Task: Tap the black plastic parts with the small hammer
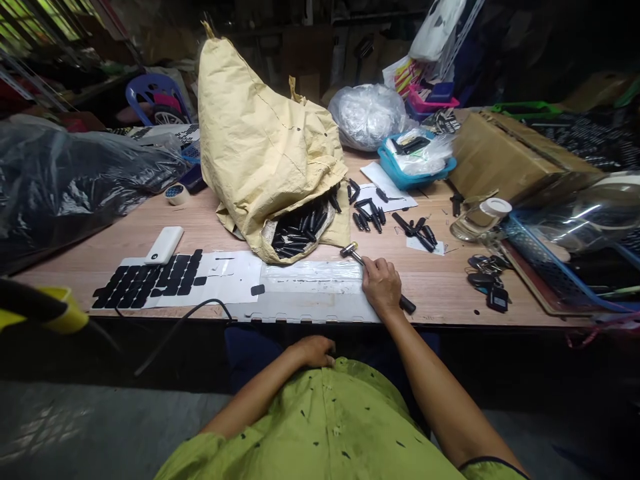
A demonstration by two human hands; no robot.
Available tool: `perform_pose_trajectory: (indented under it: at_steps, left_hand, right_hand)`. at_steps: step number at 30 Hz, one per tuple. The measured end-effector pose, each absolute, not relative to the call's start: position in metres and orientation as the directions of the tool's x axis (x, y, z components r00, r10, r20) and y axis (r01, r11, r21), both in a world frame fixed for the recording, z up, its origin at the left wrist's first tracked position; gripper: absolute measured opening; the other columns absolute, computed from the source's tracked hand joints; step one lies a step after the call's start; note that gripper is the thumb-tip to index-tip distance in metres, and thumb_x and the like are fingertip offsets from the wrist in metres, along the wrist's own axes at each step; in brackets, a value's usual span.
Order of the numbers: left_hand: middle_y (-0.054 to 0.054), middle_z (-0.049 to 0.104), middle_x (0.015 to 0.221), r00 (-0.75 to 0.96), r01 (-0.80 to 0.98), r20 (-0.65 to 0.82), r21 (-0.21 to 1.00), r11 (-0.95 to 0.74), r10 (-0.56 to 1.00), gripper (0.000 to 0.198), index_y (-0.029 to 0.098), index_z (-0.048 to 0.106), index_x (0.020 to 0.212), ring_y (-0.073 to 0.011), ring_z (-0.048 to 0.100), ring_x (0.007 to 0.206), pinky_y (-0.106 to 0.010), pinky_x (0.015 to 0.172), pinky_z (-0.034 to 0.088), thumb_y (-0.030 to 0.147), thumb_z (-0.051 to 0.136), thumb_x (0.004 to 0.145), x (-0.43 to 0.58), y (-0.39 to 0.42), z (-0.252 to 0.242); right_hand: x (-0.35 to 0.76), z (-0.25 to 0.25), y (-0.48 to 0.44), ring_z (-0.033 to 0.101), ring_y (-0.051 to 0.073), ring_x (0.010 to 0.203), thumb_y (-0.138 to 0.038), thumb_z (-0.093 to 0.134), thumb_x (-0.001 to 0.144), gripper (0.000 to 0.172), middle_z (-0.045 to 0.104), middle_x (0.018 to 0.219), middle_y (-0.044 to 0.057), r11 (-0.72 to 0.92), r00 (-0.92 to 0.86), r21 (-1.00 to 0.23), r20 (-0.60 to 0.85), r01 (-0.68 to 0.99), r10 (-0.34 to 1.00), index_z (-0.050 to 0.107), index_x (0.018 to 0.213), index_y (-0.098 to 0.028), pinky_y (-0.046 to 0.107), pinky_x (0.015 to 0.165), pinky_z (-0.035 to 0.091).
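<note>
My right hand [382,285] is closed around the handle of a small hammer [354,254] on the bench. Its metal head points away to the left, and the black end of the handle sticks out behind my palm. Under and left of that hand lies a white strip [310,280] covered with clear film along the bench's front edge. My left hand [314,351] rests at my waist, below the bench edge, fingers loosely bent and apart, with nothing visible in it. Beyond the hammer, a large tan sack [270,140] spills black tubular parts [303,230] from its mouth.
Black stickers [133,285] on white sheets and a white power bank [165,245] lie left. More black parts [370,215], a blue basket [415,170], a glass jar [473,227], keys [485,267] and a cardboard box [495,153] stand right. A tape roll [177,194] sits farther back.
</note>
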State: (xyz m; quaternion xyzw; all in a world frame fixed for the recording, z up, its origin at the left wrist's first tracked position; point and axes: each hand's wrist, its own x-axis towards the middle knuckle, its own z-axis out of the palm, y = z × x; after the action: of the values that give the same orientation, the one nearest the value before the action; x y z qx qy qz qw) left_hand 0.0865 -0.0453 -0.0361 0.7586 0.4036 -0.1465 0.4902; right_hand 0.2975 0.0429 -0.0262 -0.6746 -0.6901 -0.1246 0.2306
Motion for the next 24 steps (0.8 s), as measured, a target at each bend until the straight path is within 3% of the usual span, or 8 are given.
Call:
perform_pose_trajectory:
  at_steps: [3, 4, 6, 9, 11, 13, 17, 24]
  left_hand:
    - [-0.004, 0.076, 0.098, 0.82, 0.518, -0.447, 0.845, -0.133, 0.357, 0.029, 0.021, 0.073, 0.11, -0.018, 0.068, 0.085, -0.026, 0.077, 0.052, 0.039, 0.069, 0.087, 0.088, -0.024, 0.003]
    - [-0.003, 0.075, 0.094, 0.848, 0.42, -0.361, 0.905, -0.075, 0.388, 0.029, 0.02, 0.073, 0.11, -0.0156, 0.067, 0.079, -0.025, 0.075, 0.051, 0.04, 0.067, 0.09, 0.089, -0.01, 0.016]
    - [-0.003, 0.073, 0.089, 0.757, 0.286, -0.217, 0.958, -0.014, 0.617, 0.028, 0.018, 0.071, 0.107, -0.0137, 0.064, 0.073, -0.025, 0.072, 0.052, 0.04, 0.061, 0.094, 0.092, 0.024, 0.038]
    - [-0.005, 0.069, 0.094, 0.175, 0.362, 0.031, 0.927, -0.094, 0.984, 0.019, 0.018, 0.07, 0.106, -0.0161, 0.064, 0.083, -0.028, 0.08, 0.052, 0.029, 0.058, 0.095, 0.092, 0.086, 0.052]
    - [-0.007, 0.065, 0.098, -0.203, 0.511, 0.126, 0.86, -0.004, 0.971, 0.017, 0.017, 0.069, 0.105, -0.0187, 0.064, 0.091, -0.031, 0.088, 0.051, 0.019, 0.061, 0.09, 0.09, 0.123, 0.051]
    - [-0.009, 0.062, 0.1, -0.378, 0.611, 0.158, 0.783, 0.118, 0.912, 0.017, 0.016, 0.068, 0.102, -0.0217, 0.064, 0.096, -0.034, 0.093, 0.05, 0.016, 0.065, 0.086, 0.088, 0.15, 0.043]
    - [-0.011, 0.06, 0.106, -0.365, 0.735, 0.172, 0.656, 0.17, 0.915, 0.018, 0.018, 0.067, 0.102, -0.0264, 0.064, 0.101, -0.037, 0.091, 0.05, 0.025, 0.07, 0.085, 0.082, 0.169, 0.025]
    - [-0.011, 0.065, 0.102, -0.176, 0.859, 0.297, 0.512, -0.001, 0.939, 0.015, 0.02, 0.07, 0.1, -0.0282, 0.063, 0.104, -0.038, 0.094, 0.049, 0.022, 0.064, 0.087, 0.071, 0.162, 0.014]
  right_hand:
    - [0.298, -0.027, 0.042, 0.043, 0.021, 0.082, -0.017, 0.05, 0.095, 0.028, 0.056, 0.085, 0.007, 0.057, 0.018, -0.136, 0.492, 0.989, 0.87, 0.07, 0.114, -0.022, 0.031, 0.069, 0.027]
    - [0.298, -0.027, 0.042, 0.043, 0.021, 0.081, -0.017, 0.05, 0.095, 0.028, 0.055, 0.085, 0.006, 0.057, 0.017, -0.134, 0.494, 0.989, 0.869, 0.07, 0.113, -0.022, 0.031, 0.068, 0.027]
    - [0.299, -0.027, 0.042, 0.043, 0.021, 0.081, -0.018, 0.05, 0.095, 0.027, 0.055, 0.085, 0.006, 0.058, 0.015, -0.13, 0.499, 0.99, 0.866, 0.07, 0.112, -0.022, 0.031, 0.068, 0.027]
    - [0.299, -0.027, 0.042, 0.042, 0.02, 0.081, -0.018, 0.05, 0.095, 0.027, 0.055, 0.084, 0.006, 0.064, 0.008, -0.126, 0.502, 0.99, 0.865, 0.07, 0.112, -0.022, 0.03, 0.068, 0.027]
    - [0.299, -0.027, 0.042, 0.043, 0.021, 0.081, -0.018, 0.05, 0.095, 0.027, 0.054, 0.084, 0.006, 0.071, 0.001, -0.122, 0.505, 0.99, 0.863, 0.07, 0.112, -0.022, 0.03, 0.068, 0.028]
    - [0.298, -0.027, 0.042, 0.043, 0.021, 0.081, -0.017, 0.05, 0.095, 0.027, 0.054, 0.084, 0.006, 0.076, -0.006, -0.117, 0.508, 0.99, 0.862, 0.07, 0.113, -0.022, 0.031, 0.068, 0.028]
    - [0.297, -0.026, 0.041, 0.042, 0.021, 0.082, -0.017, 0.049, 0.095, 0.028, 0.055, 0.085, 0.006, 0.072, -0.003, -0.119, 0.499, 0.99, 0.867, 0.07, 0.114, -0.023, 0.031, 0.069, 0.028]
    - [0.298, -0.026, 0.042, 0.042, 0.021, 0.083, -0.017, 0.05, 0.095, 0.029, 0.054, 0.085, 0.006, 0.053, 0.008, -0.115, 0.476, 0.992, 0.879, 0.07, 0.115, -0.023, 0.031, 0.07, 0.028]
